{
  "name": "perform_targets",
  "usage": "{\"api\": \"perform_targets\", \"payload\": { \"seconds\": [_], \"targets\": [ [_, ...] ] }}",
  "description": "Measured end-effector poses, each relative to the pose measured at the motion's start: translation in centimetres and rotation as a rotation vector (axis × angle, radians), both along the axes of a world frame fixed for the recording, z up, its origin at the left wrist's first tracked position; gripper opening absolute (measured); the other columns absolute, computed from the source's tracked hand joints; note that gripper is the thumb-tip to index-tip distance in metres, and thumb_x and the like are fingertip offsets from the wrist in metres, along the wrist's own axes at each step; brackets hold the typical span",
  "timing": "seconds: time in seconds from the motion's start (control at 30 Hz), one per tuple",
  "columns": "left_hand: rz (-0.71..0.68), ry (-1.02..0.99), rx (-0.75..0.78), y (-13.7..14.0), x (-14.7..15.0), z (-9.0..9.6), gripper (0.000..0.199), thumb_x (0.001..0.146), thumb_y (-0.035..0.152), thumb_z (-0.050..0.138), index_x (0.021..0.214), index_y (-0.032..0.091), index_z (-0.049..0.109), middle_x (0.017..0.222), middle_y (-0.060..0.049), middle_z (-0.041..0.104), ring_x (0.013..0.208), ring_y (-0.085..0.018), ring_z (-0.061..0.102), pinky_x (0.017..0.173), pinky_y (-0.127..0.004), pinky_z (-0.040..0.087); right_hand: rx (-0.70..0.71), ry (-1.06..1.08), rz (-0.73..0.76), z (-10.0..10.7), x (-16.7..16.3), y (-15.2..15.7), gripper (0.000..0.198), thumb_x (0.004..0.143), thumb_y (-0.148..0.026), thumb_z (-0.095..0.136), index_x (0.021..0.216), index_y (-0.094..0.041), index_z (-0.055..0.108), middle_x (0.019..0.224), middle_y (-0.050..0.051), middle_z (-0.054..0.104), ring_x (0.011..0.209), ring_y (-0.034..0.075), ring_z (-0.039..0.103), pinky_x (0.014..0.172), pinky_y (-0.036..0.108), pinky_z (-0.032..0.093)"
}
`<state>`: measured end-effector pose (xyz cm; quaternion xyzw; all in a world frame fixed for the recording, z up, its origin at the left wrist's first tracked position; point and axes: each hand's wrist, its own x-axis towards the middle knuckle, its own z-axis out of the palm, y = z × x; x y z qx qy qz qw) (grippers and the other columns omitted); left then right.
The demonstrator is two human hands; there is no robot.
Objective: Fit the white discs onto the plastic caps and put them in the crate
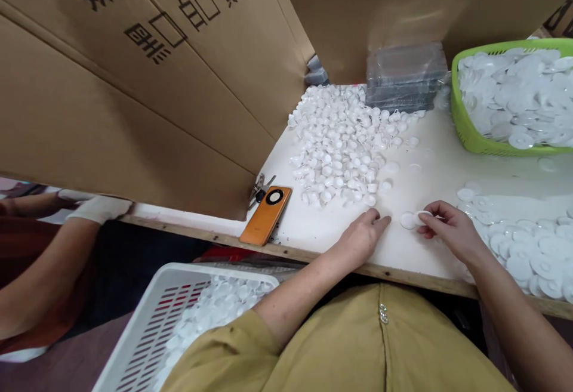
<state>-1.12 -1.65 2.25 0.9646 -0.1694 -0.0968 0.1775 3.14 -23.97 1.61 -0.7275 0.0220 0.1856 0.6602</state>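
Note:
My right hand [454,231] is closed in a pinch on a thin white plastic disc [421,217], held just above the white tabletop. Beside it, a second white disc [407,220] lies flat between my two hands. My left hand [363,234] rests at the table's front edge with thumb and fingers slightly apart; nothing shows in them. Just beyond its fingertips spreads a heap of small white cup-shaped plastic pieces [342,141]. A pile of flat white discs [521,249] lies to the right, partly behind my right forearm.
A green basket [463,123] of white discs stands at the back right. Next to it are plastic-wrapped grey blocks [405,79]. Cardboard [192,111] walls the left and back. An orange phone [266,216] and keys [259,189] lie left; below is a white basket [134,332]. Another person's arm [49,261] shows left.

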Motion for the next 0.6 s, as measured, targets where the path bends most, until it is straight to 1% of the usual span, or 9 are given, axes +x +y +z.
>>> {"api": "perform_targets", "payload": {
  "seconds": [0.07, 0.2, 0.23, 0.33, 0.47, 0.53, 0.6],
  "targets": [
    [0.016, 0.005, -0.060, 0.1, -0.4, -0.7, 0.038, 0.090, 0.015, 0.043, 0.127, 0.024, 0.049, 0.109, -0.005, 0.053, 0.093, -0.016, 0.055, 0.081, -0.025, 0.047, -0.019, 0.013, 0.034, 0.0, -0.2, 0.2, 0.039, 0.070, -0.053, 0.075, 0.081, -0.018, 0.060, 0.070, 0.002, 0.062, 0.063, 0.016, 0.064, 0.054, 0.024, 0.053],
    [0.058, 0.010, -0.109, 0.2, -0.1, -1.0, 0.022, 0.084, 0.019, 0.057, 0.105, 0.019, 0.060, 0.100, -0.004, 0.055, 0.089, -0.017, 0.056, 0.078, -0.025, 0.047, -0.024, 0.065, 0.109, 0.5, -0.3, 1.5, 0.040, 0.068, -0.051, 0.075, 0.084, -0.017, 0.062, 0.069, 0.001, 0.062, 0.060, 0.016, 0.064, 0.050, 0.023, 0.051],
    [0.067, 0.002, -0.127, 0.3, 0.2, -0.9, 0.020, 0.082, 0.021, 0.061, 0.102, 0.019, 0.062, 0.099, -0.004, 0.055, 0.089, -0.017, 0.056, 0.078, -0.026, 0.047, -0.030, 0.084, 0.124, 0.6, -0.3, 2.0, 0.040, 0.067, -0.051, 0.075, 0.084, -0.017, 0.062, 0.068, 0.001, 0.062, 0.059, 0.016, 0.064, 0.048, 0.023, 0.051],
    [0.080, -0.019, -0.221, 0.8, 0.8, -1.2, 0.023, 0.076, 0.025, 0.070, 0.097, 0.020, 0.065, 0.096, -0.003, 0.055, 0.088, -0.017, 0.056, 0.076, -0.025, 0.046, -0.041, 0.134, 0.174, 0.7, -0.3, 3.9, 0.038, 0.066, -0.048, 0.075, 0.082, -0.017, 0.060, 0.065, 0.000, 0.061, 0.054, 0.015, 0.063, 0.044, 0.022, 0.049],
    [0.074, 0.047, -0.331, 1.4, 1.2, -2.1, 0.017, 0.077, 0.030, 0.070, 0.086, 0.017, 0.065, 0.083, -0.002, 0.056, 0.078, -0.014, 0.056, 0.069, -0.022, 0.044, -0.064, 0.148, 0.259, -0.2, -0.3, 6.1, 0.031, 0.068, -0.044, 0.070, 0.080, -0.018, 0.057, 0.061, -0.001, 0.061, 0.052, 0.015, 0.062, 0.043, 0.021, 0.049],
    [0.088, 0.082, -0.345, 1.4, 1.3, -2.4, 0.018, 0.078, 0.033, 0.069, 0.081, 0.016, 0.064, 0.080, -0.002, 0.057, 0.074, -0.014, 0.057, 0.066, -0.022, 0.043, -0.110, 0.148, 0.303, -0.6, -0.3, 6.8, 0.029, 0.070, -0.043, 0.067, 0.080, -0.019, 0.056, 0.056, -0.002, 0.059, 0.049, 0.014, 0.061, 0.043, 0.022, 0.048],
    [0.098, 0.097, -0.342, 1.4, 1.5, -2.5, 0.020, 0.078, 0.036, 0.069, 0.080, 0.016, 0.064, 0.079, -0.002, 0.059, 0.074, -0.014, 0.057, 0.065, -0.023, 0.043, -0.141, 0.144, 0.312, -0.7, -0.3, 7.3, 0.029, 0.070, -0.044, 0.067, 0.080, -0.019, 0.055, 0.051, -0.003, 0.057, 0.045, 0.014, 0.058, 0.041, 0.022, 0.047]
  ]
}}
